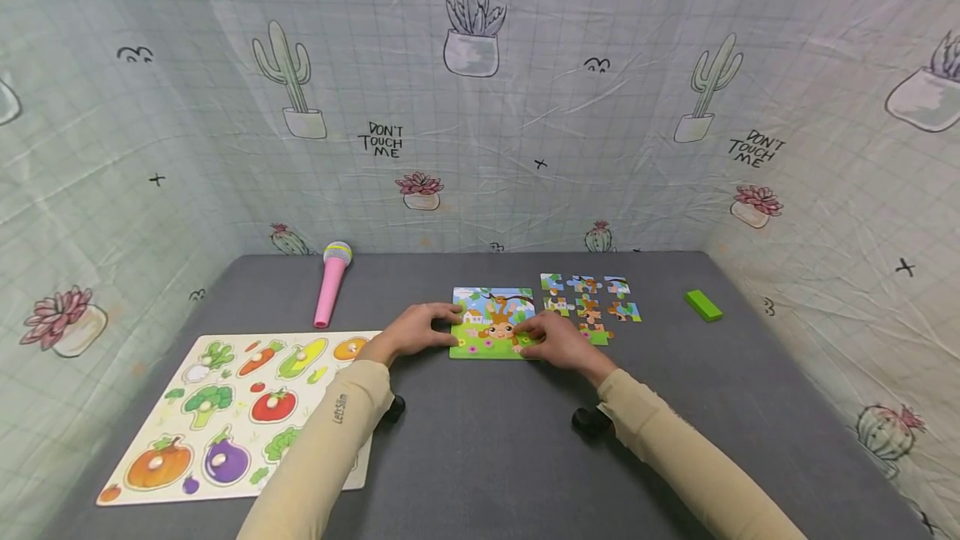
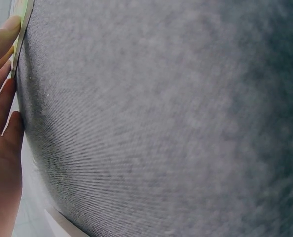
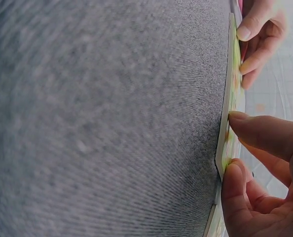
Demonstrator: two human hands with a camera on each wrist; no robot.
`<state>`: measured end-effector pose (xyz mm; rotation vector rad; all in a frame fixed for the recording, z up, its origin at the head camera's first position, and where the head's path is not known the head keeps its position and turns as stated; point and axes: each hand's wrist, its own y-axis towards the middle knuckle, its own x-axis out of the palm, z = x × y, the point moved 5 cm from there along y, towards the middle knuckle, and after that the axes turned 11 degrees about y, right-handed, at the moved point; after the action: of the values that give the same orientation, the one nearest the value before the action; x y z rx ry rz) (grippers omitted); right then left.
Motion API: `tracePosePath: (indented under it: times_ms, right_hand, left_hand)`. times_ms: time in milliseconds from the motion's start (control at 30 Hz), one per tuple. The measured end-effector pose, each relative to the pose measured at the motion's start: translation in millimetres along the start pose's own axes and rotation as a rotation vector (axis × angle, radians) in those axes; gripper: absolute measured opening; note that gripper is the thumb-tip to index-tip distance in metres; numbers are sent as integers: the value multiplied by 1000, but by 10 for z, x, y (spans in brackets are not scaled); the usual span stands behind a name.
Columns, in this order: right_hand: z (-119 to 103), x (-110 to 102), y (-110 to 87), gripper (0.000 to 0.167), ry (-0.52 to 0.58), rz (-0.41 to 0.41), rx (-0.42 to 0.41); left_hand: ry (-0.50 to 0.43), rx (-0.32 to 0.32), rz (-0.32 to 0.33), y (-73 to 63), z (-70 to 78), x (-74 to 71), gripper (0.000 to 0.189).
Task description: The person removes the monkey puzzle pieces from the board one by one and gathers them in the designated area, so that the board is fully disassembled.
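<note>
A monkey picture puzzle board (image 1: 480, 347) lies flat on the dark grey table. At its left edge my left hand (image 1: 418, 328) rests, the thumb near the lower corner and fairly straight fingers along the side. Over the lower right corner is my right hand (image 1: 558, 340); its thumb and curled fingers (image 3: 234, 173) pinch across what looks like a puzzle piece lying flat there, mostly hidden by the fingertips. Just to the right, loose jigsaw pieces (image 1: 588, 309) with similar picture parts are laid out in rows.
A vegetable peg board (image 1: 247, 448) covers the left front of the table, partly under my left forearm. Behind it lies a pink toy microphone (image 1: 330, 290). A green block (image 1: 703, 306) sits at the far right. A patterned curtain (image 1: 480, 148) encloses the table.
</note>
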<state>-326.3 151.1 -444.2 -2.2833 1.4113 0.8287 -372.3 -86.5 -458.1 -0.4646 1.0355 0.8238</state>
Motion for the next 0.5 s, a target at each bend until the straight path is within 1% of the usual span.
tracePosePath:
  times_ms: [200, 500]
  right_hand:
    - [2, 6, 8, 33, -7, -3, 11]
    - [-15, 1, 1, 32, -11, -9, -10]
  left_hand:
    - [1, -18, -4, -5, -7, -8, 41]
    - [-8, -38, -15, -2, 17, -7, 40]
